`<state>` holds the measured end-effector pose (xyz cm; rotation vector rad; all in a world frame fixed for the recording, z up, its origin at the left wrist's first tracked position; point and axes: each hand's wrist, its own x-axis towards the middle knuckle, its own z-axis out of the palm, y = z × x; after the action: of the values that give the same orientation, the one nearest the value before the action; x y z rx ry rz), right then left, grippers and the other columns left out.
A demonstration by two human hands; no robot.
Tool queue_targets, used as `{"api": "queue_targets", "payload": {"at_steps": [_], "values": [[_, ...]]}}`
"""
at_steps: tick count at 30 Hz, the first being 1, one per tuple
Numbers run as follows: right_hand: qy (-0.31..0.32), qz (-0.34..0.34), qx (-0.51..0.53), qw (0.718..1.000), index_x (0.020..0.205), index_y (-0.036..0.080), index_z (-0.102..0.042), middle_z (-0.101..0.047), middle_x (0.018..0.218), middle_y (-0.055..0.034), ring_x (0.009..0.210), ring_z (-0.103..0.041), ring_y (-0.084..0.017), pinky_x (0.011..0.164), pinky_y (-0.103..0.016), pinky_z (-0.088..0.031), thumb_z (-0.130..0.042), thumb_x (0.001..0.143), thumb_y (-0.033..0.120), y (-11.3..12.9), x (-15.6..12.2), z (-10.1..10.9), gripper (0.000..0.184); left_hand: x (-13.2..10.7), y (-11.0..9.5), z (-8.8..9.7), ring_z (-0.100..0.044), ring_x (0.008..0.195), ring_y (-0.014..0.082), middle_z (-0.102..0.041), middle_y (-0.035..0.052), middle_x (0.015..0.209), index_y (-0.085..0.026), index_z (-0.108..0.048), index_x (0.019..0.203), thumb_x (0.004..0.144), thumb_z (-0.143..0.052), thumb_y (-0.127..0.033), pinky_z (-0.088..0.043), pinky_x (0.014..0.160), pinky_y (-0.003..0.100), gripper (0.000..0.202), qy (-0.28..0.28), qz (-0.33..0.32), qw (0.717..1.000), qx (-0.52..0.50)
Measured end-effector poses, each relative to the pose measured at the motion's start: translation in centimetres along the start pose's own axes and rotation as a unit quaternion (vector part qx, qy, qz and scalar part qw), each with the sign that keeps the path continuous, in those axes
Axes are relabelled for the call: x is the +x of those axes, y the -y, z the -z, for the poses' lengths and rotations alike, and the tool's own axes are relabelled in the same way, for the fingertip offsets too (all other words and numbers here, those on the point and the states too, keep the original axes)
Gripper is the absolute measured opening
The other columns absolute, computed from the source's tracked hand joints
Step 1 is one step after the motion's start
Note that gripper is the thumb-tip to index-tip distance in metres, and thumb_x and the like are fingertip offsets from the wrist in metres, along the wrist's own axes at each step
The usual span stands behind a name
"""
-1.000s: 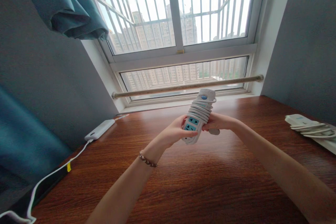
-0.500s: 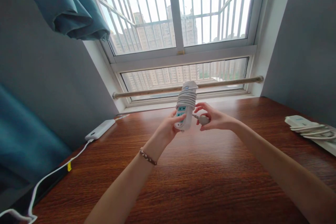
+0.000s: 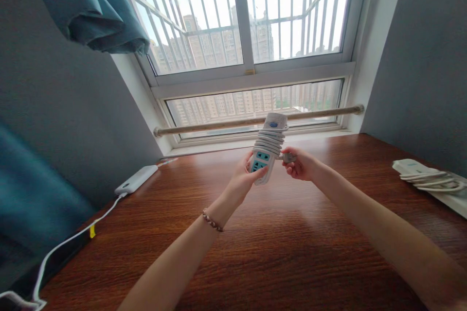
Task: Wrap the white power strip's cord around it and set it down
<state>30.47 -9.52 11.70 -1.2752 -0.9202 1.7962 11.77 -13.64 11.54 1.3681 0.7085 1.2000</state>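
Note:
My left hand point(image 3: 245, 175) grips the lower end of a white power strip point(image 3: 274, 121) with blue-green sockets, the thumb lying across its front. Several turns of white cord point(image 3: 270, 142) are wound around the strip's middle. The strip is held tilted above the table, its upper end toward the window. Just to the right of it, my right hand point(image 3: 301, 164) is closed on the grey plug point(image 3: 289, 158) at the cord's end. The plug sits beside the strip's edge, and the fingers behind it are partly hidden.
A brown wooden table point(image 3: 226, 262) lies below. Another white power strip point(image 3: 414, 166) with wrapped cord rests at the right edge. A white box-shaped device point(image 3: 136, 180) with a cable point(image 3: 73, 240) lies at left. Beyond stands a window with a horizontal rod point(image 3: 219, 125).
The power strip has moved slightly right and turned so its sockets face me more. My right hand's fingers have closed around the plug, which they held more loosely before.

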Motion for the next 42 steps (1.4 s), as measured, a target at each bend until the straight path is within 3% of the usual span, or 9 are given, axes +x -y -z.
{"api": "queue_targets", "payload": {"at_steps": [3, 8, 11, 14, 16, 21, 24, 33, 42], "values": [[0.061, -0.072, 0.086, 0.992, 0.058, 0.01, -0.045, -0.029, 0.041, 0.004, 0.034, -0.027, -0.002, 0.034, -0.011, -0.019, -0.047, 0.078, 0.036, 0.1, -0.3, -0.2, 0.032, 0.2, 0.7, -0.2, -0.058, 0.082, 0.0141, -0.064, 0.0075, 0.097, -0.014, -0.044, 0.118, 0.061, -0.075, -0.03, -0.042, 0.075, 0.024, 0.067, -0.019, -0.033, 0.998, 0.043], [0.078, 0.051, 0.067, 0.993, 0.063, 0.01, -0.051, -0.039, 0.049, -0.0001, 0.041, -0.036, -0.005, 0.039, -0.016, -0.029, -0.035, 0.085, 0.06, -0.5, -1.6, -2.4, 0.056, 0.2, 0.8, 0.4, -0.058, 0.082, 0.0134, -0.063, 0.0045, 0.096, -0.018, -0.042, 0.116, 0.063, -0.074, -0.032, -0.043, 0.075, 0.025, 0.063, -0.08, -0.045, 0.996, 0.011], [0.08, 0.184, 0.026, 0.979, 0.068, 0.012, -0.051, -0.039, 0.053, 0.0014, 0.047, -0.041, -0.007, 0.044, -0.019, -0.032, -0.049, 0.072, 0.07, -1.2, -1.6, -3.3, 0.058, -0.2, 0.4, 0.1, -0.057, 0.084, 0.0129, -0.061, 0.0035, 0.098, -0.02, -0.042, 0.113, 0.068, -0.07, -0.031, -0.043, 0.075, 0.026, 0.054, -0.101, -0.034, 0.994, -0.026], [0.019, 0.376, -0.081, 0.923, 0.072, 0.012, -0.05, -0.048, 0.065, 0.0004, 0.06, -0.047, -0.01, 0.057, -0.023, -0.04, -0.079, 0.051, 0.043, -2.4, -0.9, -3.6, 0.048, -0.8, 0.2, -0.8, -0.057, 0.083, 0.012, -0.06, 0.0035, 0.098, -0.019, -0.04, 0.111, 0.069, -0.069, -0.03, -0.044, 0.074, 0.026, 0.052, -0.124, -0.02, 0.991, -0.055], [-0.015, 0.442, -0.074, 0.894, 0.082, 0.014, -0.05, -0.053, 0.079, -0.0015, 0.072, -0.051, -0.012, 0.069, -0.025, -0.044, -0.081, 0.051, 0.031, -3.3, -0.5, -4.1, 0.047, -1.2, 0.6, -1.5, -0.057, 0.087, 0.0119, -0.059, 0.0035, 0.1, -0.02, -0.037, 0.111, 0.07, -0.069, -0.03, -0.044, 0.078, 0.026, 0.053, -0.136, -0.029, 0.988, -0.061], [0.044, 0.389, 0.059, 0.918, 0.095, 0.015, -0.05, -0.057, 0.093, -0.0068, 0.086, -0.058, -0.017, 0.082, -0.033, -0.047, -0.075, 0.06, 0.027, -5.2, -0.2, -6.0, 0.045, -1.9, 3.6, -2.8, -0.055, 0.1, 0.0148, -0.051, 0.0079, 0.115, -0.022, -0.026, 0.108, 0.071, -0.068, -0.029, -0.044, 0.087, 0.031, 0.056, -0.179, -0.047, 0.982, -0.042], [-0.018, 0.346, 0.079, 0.935, 0.088, 0.011, -0.052, -0.059, 0.087, -0.0073, 0.078, -0.059, -0.017, 0.078, -0.032, -0.048, -0.078, 0.053, 0.024, -5.9, 0.1, -5.8, 0.045, -2.1, 5.2, -3.3, -0.051, 0.108, 0.0176, -0.044, 0.0129, 0.122, -0.021, -0.021, 0.106, 0.071, -0.068, -0.029, -0.044, 0.09, 0.033, 0.058, -0.207, -0.02, 0.978, -0.013], [-0.168, 0.139, 0.128, 0.968, 0.09, 0.005, -0.057, -0.065, 0.081, -0.0116, 0.065, -0.062, -0.019, 0.061, -0.03, -0.052, -0.068, 0.07, 0.017, -8.0, -4.2, 3.6, 0.026, -4.3, 6.5, -5.0, -0.055, 0.102, 0.0231, -0.047, 0.0168, 0.127, -0.015, -0.034, 0.119, 0.069, -0.068, -0.041, -0.043, 0.091, 0.044, 0.066, 0.124, 0.077, 0.983, 0.113], [-0.322, 0.113, 0.128, 0.931, 0.09, 0.006, -0.057, -0.066, 0.082, -0.0114, 0.067, -0.063, -0.02, 0.061, -0.03, -0.054, -0.066, 0.072, 0.01, -10.7, -12.3, 17.7, 0.02, -5.9, 7.8, -5.4, -0.049, 0.113, 0.0212, -0.05, 0.0094, 0.126, -0.019, -0.043, 0.124, 0.074, -0.061, -0.046, -0.038, 0.1, 0.038, 0.06, 0.226, 0.065, 0.931, 0.279]]}}
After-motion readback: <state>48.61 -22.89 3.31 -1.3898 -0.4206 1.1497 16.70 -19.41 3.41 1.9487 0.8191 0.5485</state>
